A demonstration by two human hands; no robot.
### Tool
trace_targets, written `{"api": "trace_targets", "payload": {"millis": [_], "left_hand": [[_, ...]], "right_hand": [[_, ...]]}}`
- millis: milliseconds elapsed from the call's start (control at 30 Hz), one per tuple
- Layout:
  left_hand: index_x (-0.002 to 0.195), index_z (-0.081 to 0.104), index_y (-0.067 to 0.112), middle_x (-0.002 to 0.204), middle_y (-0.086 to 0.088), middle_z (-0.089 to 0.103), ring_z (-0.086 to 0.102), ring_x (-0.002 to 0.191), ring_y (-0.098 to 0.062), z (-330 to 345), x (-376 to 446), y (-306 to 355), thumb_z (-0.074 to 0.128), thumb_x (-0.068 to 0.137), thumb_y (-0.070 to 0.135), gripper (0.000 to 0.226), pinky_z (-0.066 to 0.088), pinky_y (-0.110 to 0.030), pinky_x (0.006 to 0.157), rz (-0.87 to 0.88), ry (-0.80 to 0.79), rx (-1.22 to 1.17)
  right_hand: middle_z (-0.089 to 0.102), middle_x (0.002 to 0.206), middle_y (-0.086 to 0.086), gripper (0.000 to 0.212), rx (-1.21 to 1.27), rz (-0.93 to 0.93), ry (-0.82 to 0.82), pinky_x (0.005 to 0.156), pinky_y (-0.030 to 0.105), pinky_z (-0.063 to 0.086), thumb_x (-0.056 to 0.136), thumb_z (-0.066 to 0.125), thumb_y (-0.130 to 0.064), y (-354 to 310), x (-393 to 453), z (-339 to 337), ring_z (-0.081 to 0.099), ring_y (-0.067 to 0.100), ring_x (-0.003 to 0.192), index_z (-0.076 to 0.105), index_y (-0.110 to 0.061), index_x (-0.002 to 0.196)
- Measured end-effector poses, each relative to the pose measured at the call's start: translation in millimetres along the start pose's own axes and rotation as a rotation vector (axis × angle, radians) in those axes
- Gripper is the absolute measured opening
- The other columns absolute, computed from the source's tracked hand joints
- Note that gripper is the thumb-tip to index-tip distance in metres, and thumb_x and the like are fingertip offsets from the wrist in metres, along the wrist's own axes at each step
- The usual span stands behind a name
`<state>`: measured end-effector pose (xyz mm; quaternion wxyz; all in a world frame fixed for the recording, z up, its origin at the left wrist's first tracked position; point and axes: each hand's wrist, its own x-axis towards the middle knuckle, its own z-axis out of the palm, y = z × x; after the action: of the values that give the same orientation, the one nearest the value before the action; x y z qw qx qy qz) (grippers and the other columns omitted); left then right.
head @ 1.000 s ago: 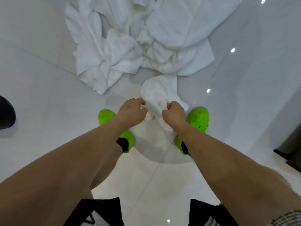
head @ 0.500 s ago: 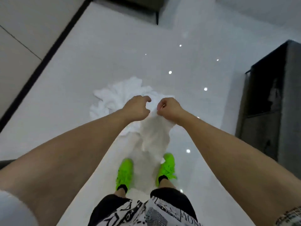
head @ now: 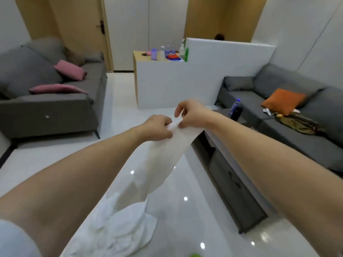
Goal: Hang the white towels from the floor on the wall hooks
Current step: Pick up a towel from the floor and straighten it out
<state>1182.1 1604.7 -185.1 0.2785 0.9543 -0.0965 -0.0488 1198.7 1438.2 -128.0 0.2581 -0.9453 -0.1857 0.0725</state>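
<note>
Since 0.5 s ago: head has lifted from the floor to look across the room; both hands have risen to chest height with the towel.

Left hand (head: pixel 157 129) has its fingers curled round the top edge of the white towel (head: pixel 163 160). Right hand (head: pixel 193 115) pinches the same edge just beside it, index finger lifted clear. Hands nearly touching. Towel hangs down between the forearms as one long drape; lower end appears to reach the towel pile (head: pixel 118 230) on the floor (head: pixel 185 216), cannot tell whether it has lifted fully clear.

No wall hooks in view.

Step in hand (judgement): lift one towel out and find a hanging edge. To do well: slide the hands apart along the edge so the cloth spreads flat, raise until the tail leaves the pile so no second towel drags along, then turn to locate the hooks.

Containers: none hold task items. Bench (head: pixel 157 75) at room centre carries several bottles (head: pixel 163 51) and small coloured items, too blurred to identify. Dark bottle (head: pixel 236 110) stands on the low cabinet (head: pixel 232 182) at right, contents not readable. Grey sofa (head: pixel 55 101) at left with pink cushions (head: pixel 70 70).
</note>
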Motion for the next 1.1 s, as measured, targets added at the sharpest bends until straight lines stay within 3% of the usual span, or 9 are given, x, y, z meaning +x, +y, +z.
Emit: {"api": "trace_targets", "payload": {"millis": [100, 200, 300, 433, 567, 667, 833, 1100], "left_hand": [[0.080, 0.055, 0.028, 0.081, 0.006, 0.058, 0.055, 0.079, -0.016, -1.3, 3.5, 51.2, 0.068, 0.071, 0.027, 0.016, 0.041, -0.029, 0.057, 0.117, -0.023, 0.077], [0.076, 0.054, 0.036, 0.076, 0.012, 0.057, 0.054, 0.073, -0.008, 4.1, 9.5, 97.7, 0.073, 0.068, 0.031, 0.022, 0.036, -0.024, 0.053, 0.209, -0.004, 0.105], [0.081, 0.061, 0.033, 0.075, 0.011, 0.059, 0.056, 0.075, -0.012, 13.6, 19.8, 151.1, 0.077, 0.067, 0.037, 0.022, 0.037, -0.025, 0.055, 0.273, 0.059, 0.147], [0.071, 0.060, 0.031, 0.073, 0.010, 0.059, 0.055, 0.073, -0.012, 34.4, 36.0, 222.1, 0.075, 0.070, 0.042, 0.019, 0.036, -0.024, 0.054, 0.322, 0.106, 0.189], [0.081, 0.066, 0.028, 0.078, 0.006, 0.062, 0.056, 0.074, -0.009, 64.3, 48.3, 289.3, 0.076, 0.070, 0.041, 0.020, 0.043, -0.025, 0.056, 0.305, 0.030, 0.168], [0.090, 0.067, 0.026, 0.085, 0.005, 0.063, 0.058, 0.081, -0.014, 87.0, 59.4, 336.0, 0.078, 0.068, 0.037, 0.027, 0.047, -0.027, 0.065, 0.299, 0.009, 0.192], [0.072, 0.057, 0.022, 0.074, 0.005, 0.056, 0.049, 0.070, -0.009, 114.7, 77.0, 388.4, 0.078, 0.069, 0.036, 0.026, 0.034, -0.026, 0.053, 0.306, 0.037, 0.211], [0.081, 0.059, 0.026, 0.086, 0.006, 0.059, 0.053, 0.081, -0.014, 134.4, 138.8, 414.7, 0.064, 0.087, 0.032, 0.010, 0.039, -0.025, 0.062, 0.277, 0.088, 0.159]], "right_hand": [[0.059, 0.089, -0.006, 0.027, -0.133, 0.049, 0.077, 0.057, 0.021, 0.041, 0.072, 0.077, -0.014, 21.6, -32.4, -39.2, 0.055, 0.011, 0.078, 0.067, -0.021, 0.096], [0.063, 0.080, -0.002, 0.017, -0.254, 0.082, 0.135, 0.057, 0.025, 0.040, 0.072, 0.079, -0.020, 46.6, -64.5, -74.8, 0.059, 0.017, 0.079, 0.070, -0.017, 0.086], [0.061, 0.071, -0.002, 0.013, -0.307, 0.119, 0.231, 0.053, 0.025, 0.039, 0.073, 0.079, -0.024, 80.8, -98.1, -113.1, 0.059, 0.016, 0.072, 0.069, -0.018, 0.077], [0.065, 0.076, -0.002, 0.014, -0.343, 0.173, 0.360, 0.058, 0.028, 0.049, 0.073, 0.080, -0.028, 137.6, -139.5, -166.4, 0.061, 0.015, 0.071, 0.072, -0.018, 0.079], [0.062, 0.072, -0.007, 0.020, -0.357, 0.241, 0.447, 0.053, 0.025, 0.045, 0.073, 0.080, -0.031, 204.9, -187.3, -218.4, 0.058, 0.011, 0.068, 0.063, -0.026, 0.064], [0.065, 0.077, -0.005, 0.014, -0.356, 0.297, 0.488, 0.061, 0.030, 0.053, 0.077, 0.078, -0.032, 253.3, -222.6, -248.8, 0.060, 0.013, 0.071, 0.066, -0.026, 0.071], [0.065, 0.081, -0.002, 0.008, -0.428, 0.351, 0.553, 0.056, 0.024, 0.038, 0.080, 0.075, -0.030, 313.8, -256.6, -294.9, 0.058, 0.017, 0.074, 0.071, -0.023, 0.083], [0.058, 0.068, 0.000, 0.015, -0.405, 0.450, 0.618, 0.048, 0.023, 0.030, 0.082, 0.072, -0.025, 393.2, -242.6, -339.6, 0.049, 0.013, 0.060, 0.065, -0.017, 0.070]]}}
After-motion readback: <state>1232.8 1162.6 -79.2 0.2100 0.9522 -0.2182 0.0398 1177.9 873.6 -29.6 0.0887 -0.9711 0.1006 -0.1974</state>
